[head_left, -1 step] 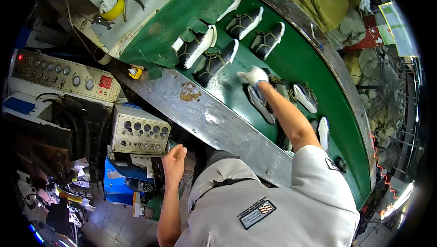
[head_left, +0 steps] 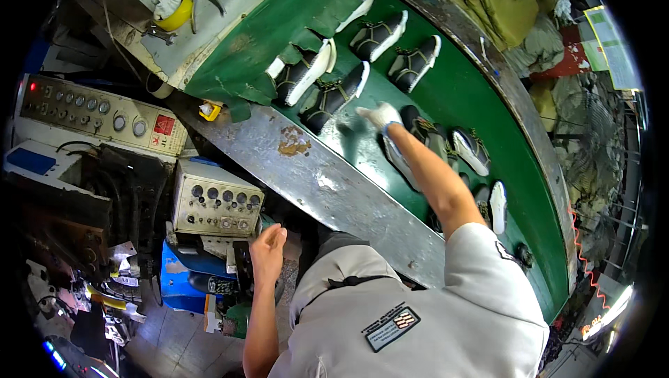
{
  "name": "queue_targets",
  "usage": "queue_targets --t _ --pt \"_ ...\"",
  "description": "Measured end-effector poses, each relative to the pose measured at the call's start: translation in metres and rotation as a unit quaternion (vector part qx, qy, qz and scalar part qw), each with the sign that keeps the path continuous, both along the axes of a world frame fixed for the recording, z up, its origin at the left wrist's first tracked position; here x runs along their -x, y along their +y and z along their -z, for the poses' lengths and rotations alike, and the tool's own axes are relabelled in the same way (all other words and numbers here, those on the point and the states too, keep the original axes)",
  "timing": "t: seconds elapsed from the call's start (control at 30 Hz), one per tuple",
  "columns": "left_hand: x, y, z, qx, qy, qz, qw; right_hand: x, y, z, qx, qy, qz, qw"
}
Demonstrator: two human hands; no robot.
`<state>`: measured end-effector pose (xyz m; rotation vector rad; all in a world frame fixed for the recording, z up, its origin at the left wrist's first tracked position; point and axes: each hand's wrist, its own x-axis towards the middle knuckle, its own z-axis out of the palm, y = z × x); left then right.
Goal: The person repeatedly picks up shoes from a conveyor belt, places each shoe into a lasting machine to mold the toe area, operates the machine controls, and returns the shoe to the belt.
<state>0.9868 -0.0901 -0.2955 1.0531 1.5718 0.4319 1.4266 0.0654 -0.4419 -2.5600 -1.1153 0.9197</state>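
Shoe (head_left: 327, 99) just left of right grip (head_left: 380, 116)

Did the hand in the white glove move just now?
No. The gloved right hand sits at the same spot on the green belt, beside the same dark shoe.

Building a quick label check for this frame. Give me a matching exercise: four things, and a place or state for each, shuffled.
Things:
1. right hand
2. left hand
3. yellow tape roll
4. grey control box

Places or states:
A. on the cluttered bench at upper left, under a white rag
B. bare, open, held low below the metal rail
C. white-gloved, stretched out over the green belt among the shoes
D. below the metal rail, knobs on its face

Pairs: 1-C, 2-B, 3-A, 4-D
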Motion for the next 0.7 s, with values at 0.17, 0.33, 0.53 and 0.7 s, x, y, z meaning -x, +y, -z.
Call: queue_targets --t 0.17,0.33,0.53,0.7 --pt "0.014 -0.03 -0.003 0.009 0.004 -0.053 0.999 0.084 0.074 0.11 -0.239 0.241 0.303 0.89" --pt "0.046 -0.067 -0.007 -0.002 -0.032 -0.156 0.987 0.082 0.048 0.102 -0.272 0.491 0.33 0.759" --pt "0.096 -0.015 -0.052 -0.084 -0.051 -0.189 0.977 0.203 -0.063 -0.111 -0.186 0.823 0.194 0.501" --pt "0.139 0.042 -0.086 -0.165 -0.182 -0.236 0.94 0.335 -0.105 -0.157 -0.039 0.839 0.115 0.53"
